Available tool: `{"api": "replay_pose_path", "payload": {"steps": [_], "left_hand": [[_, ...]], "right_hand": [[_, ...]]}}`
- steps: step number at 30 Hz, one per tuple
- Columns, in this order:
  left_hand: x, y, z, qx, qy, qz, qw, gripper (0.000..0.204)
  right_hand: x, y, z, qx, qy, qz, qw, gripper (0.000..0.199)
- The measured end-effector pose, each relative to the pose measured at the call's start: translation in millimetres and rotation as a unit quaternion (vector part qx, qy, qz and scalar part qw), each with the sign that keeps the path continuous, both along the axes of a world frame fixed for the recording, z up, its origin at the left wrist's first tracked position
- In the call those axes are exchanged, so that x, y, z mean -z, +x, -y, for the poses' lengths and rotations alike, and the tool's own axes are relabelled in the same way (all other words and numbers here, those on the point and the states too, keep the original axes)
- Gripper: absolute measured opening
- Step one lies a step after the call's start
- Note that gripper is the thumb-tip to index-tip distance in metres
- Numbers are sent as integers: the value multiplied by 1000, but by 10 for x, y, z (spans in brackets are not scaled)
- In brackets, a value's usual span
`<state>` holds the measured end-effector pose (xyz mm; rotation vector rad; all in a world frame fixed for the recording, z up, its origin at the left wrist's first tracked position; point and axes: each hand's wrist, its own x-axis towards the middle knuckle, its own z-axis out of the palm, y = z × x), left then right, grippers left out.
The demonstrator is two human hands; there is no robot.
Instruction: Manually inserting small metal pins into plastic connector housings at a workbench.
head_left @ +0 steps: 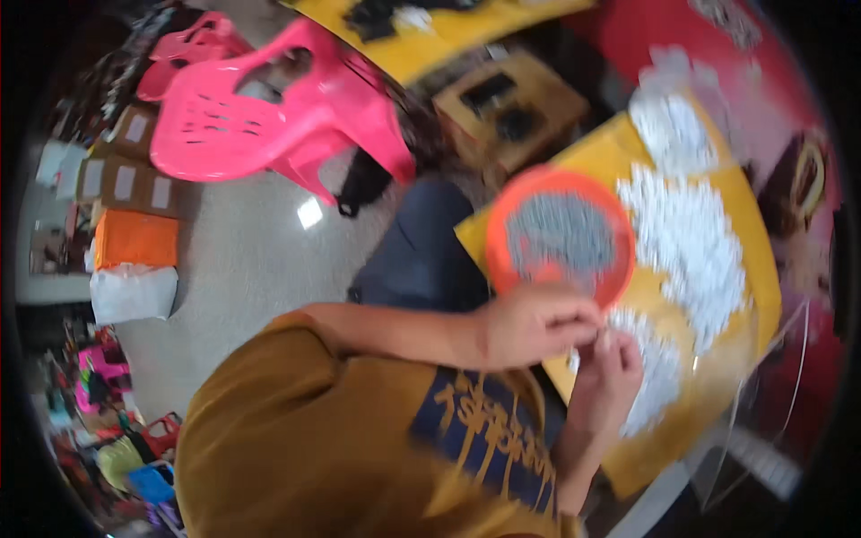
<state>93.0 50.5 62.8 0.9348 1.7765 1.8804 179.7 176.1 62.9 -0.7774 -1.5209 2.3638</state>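
My left hand (538, 327) reaches across from the left, with its thumb and fingers pinched together. It meets my right hand (612, 381), whose fingers are also closed, just in front of an orange-red round basin (500, 211). Whatever lies between the fingertips is too small and blurred to name. Many thin grey pieces (560, 231) fill much of the basin. Beside and partly behind my right hand lies a pile of small white pieces (659, 368). A larger white pile (691, 247) spreads to the right of the basin on the yellow tabletop (762, 296).
A clear bag of white pieces (673, 130) lies at the table's far side. Beyond the basin is a cardboard box (547, 85) with dark objects on top. A pink plastic chair (269, 117) stands at the far left. Boxes and an orange package (136, 238) line the left side.
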Motion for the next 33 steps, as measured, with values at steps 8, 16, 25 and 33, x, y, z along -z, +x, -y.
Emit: {"api": "replay_pose_path", "payload": {"steps": [8, 16, 25, 33], "left_hand": [[-33, 2, 27, 106, 77, 175, 976, 19], [-67, 119, -1, 99, 14, 176, 979, 17], [-79, 119, -5, 76, 37, 343, 936, 15], [-59, 102, -16, 78, 42, 325, 941, 14]], "right_hand": [[-133, 24, 81, 35, 18, -74, 997, 14], [-96, 155, 53, 55, -15, -104, 993, 10], [-28, 177, 52, 23, 12, -103, 994, 9], [-19, 158, 63, 26, 17, -95, 995, 9]]}}
